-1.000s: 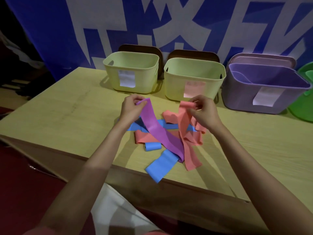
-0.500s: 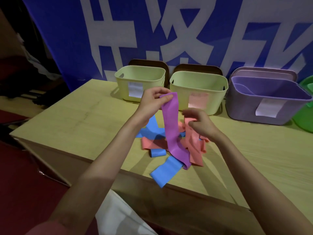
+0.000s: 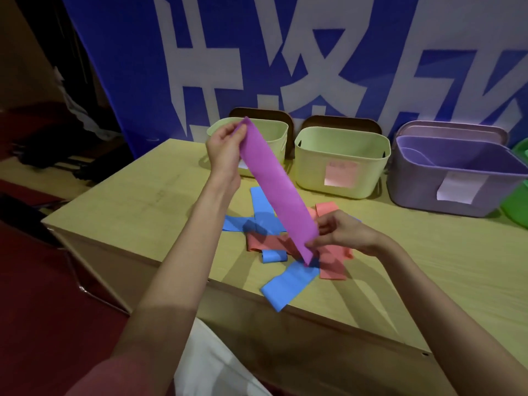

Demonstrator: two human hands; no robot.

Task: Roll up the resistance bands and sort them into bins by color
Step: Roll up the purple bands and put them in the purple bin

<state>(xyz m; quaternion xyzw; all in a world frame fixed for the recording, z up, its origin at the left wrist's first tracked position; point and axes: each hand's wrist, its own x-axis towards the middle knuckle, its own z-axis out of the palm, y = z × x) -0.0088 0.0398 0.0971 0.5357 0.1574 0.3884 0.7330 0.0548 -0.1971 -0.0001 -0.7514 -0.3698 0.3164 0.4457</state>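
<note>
- Left hand (image 3: 225,151) fingers pinched the top end of the purple band (image 3: 278,192); right hand (image 3: 344,235) fingers pinched its bottom end.
- Band was held taut and slanted above the desk (image 3: 137,201), likely flattened for rolling.
- Blue bands (image 3: 288,284) and red bands (image 3: 333,262) lay piled beneath, unrolled.
- Purple bin (image 3: 428,195) sat at the back right, beside two green bins (image 3: 311,170).

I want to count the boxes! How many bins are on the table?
4: left yellow-green bin behind the purple band, middle yellow-green bin, purple bin, and a green bin cut off at the right edge.
</note>
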